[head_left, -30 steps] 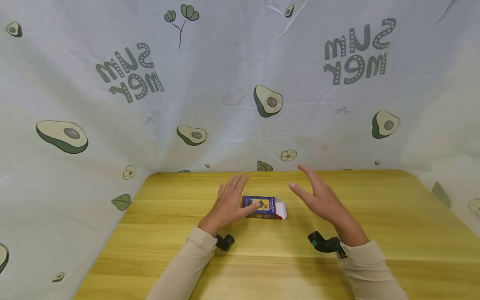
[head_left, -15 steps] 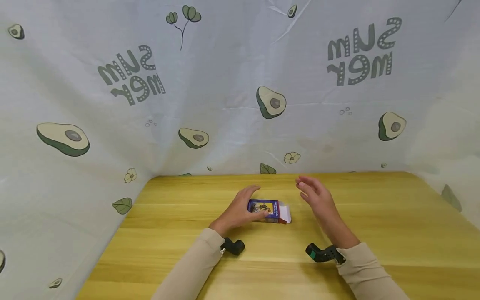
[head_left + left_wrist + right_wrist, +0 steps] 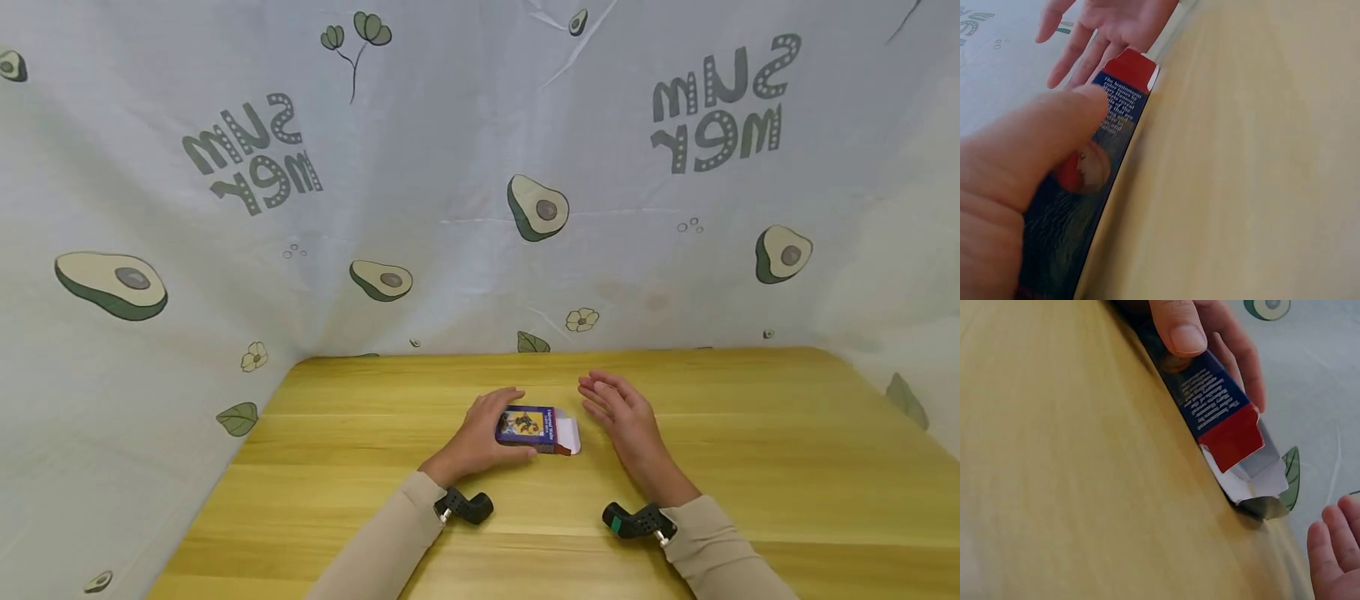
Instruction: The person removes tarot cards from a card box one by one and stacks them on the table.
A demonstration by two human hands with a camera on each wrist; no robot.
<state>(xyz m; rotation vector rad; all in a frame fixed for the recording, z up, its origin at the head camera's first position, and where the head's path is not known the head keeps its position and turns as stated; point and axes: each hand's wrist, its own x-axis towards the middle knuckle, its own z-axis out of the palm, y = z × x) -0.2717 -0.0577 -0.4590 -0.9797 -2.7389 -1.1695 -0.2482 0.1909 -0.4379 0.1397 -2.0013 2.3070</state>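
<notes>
A small blue tarot card box (image 3: 531, 423) lies flat on the wooden table, its printed picture facing up. Its right end is open, with a white flap (image 3: 568, 434) sticking out and a red side flap (image 3: 1233, 439). My left hand (image 3: 474, 439) grips the box from its left end, thumb (image 3: 1079, 119) on the near long side and fingers round the far side. To the right of the open end is my right hand (image 3: 628, 425), held apart from the box, palm turned towards it, fingers loosely extended and holding nothing.
The yellow wooden table (image 3: 360, 400) reaches back to a pale curtain (image 3: 450, 167) printed with avocados and lettering. Black wrist-worn cameras, one on the left wrist (image 3: 468, 506) and one on the right wrist (image 3: 633, 522), sit low over the table.
My left hand has come down and closed round the box, its thumb moving from above the picture to the near side. My right hand has lowered, its fingers drawing closer together.
</notes>
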